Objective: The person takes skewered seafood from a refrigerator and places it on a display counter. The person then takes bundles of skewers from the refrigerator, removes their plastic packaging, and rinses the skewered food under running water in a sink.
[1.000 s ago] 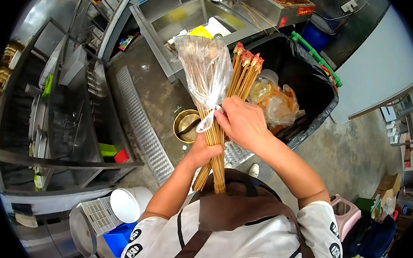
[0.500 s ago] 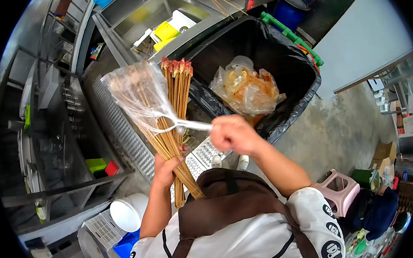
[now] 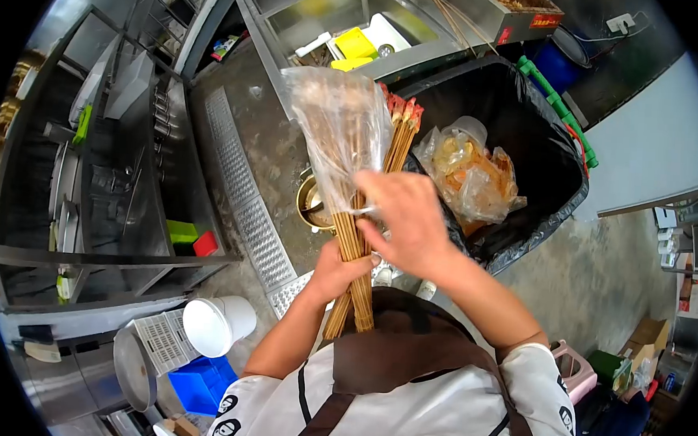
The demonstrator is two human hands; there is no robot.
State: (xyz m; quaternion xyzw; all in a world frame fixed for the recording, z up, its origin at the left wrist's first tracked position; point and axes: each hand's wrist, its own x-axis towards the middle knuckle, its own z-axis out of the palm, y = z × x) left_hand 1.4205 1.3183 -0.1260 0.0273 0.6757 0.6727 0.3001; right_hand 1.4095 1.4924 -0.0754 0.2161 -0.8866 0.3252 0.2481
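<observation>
My left hand [image 3: 342, 271] is closed around the lower sticks of two bundles of skewers. One bundle of skewers [image 3: 351, 238] has its upper ends inside a clear plastic bag [image 3: 342, 123], cloudy, with brownish shapes showing through. Behind it, a second bundle of skewers [image 3: 401, 138] carries red pieces at the tips and is uncovered. My right hand [image 3: 408, 217] is beside the gathered neck of the bag, thumb and fingers spread apart and slightly blurred. Its fingertips are at the plastic; whether they press on it is hard to see.
A bin [image 3: 544, 189] lined in black holds used plastic bags [image 3: 478, 173]. Behind stands a steel sink [image 3: 296, 14] with yellow items. A brass-coloured pot [image 3: 310, 204] is on the floor. At left are a metal rack [image 3: 110, 257], a white bucket [image 3: 217, 325] and a blue crate [image 3: 202, 384].
My right hand was pinching the bag's twisted tail, stretched out to the right; now it is in against the bag's neck with fingers spread. The view has shifted, and the skewers stand more upright.
</observation>
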